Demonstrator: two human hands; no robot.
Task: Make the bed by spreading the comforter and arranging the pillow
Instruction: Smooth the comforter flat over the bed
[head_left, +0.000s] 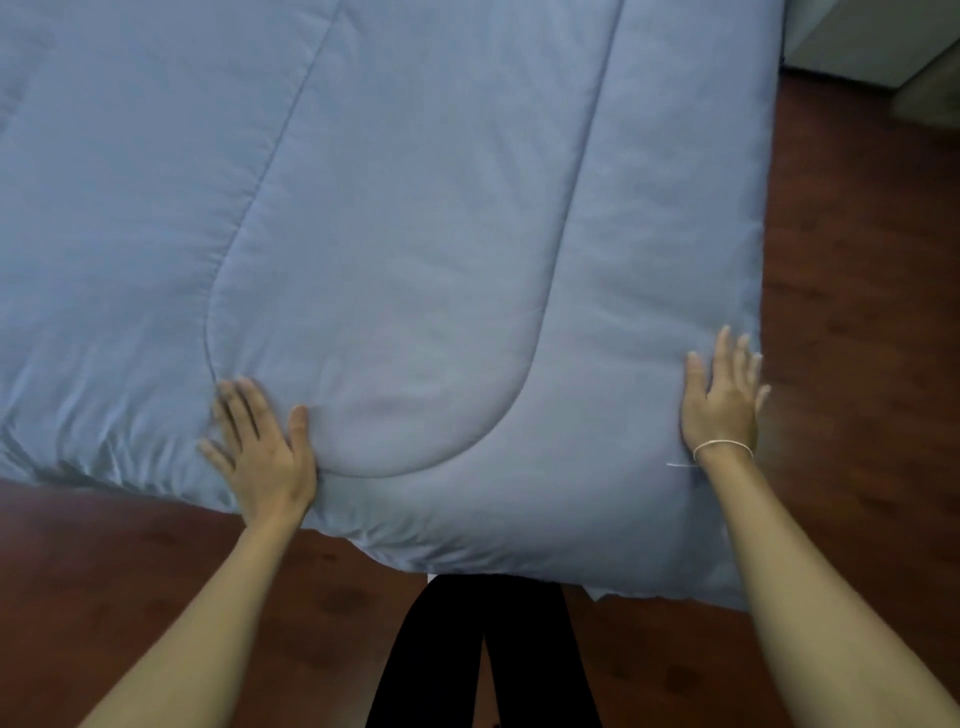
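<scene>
With fingers straight and gripping nothing, left hand (260, 452) flat on the blue comforter (415, 234) near its front edge, right hand (724, 395) flat at its right edge; comforter spread over the bed, overhanging dark wood floor (857, 312).

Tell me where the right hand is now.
In the head view the right hand lies flat, fingers straight, on the comforter at its right edge, beside the wood floor and across from the left hand.
</scene>
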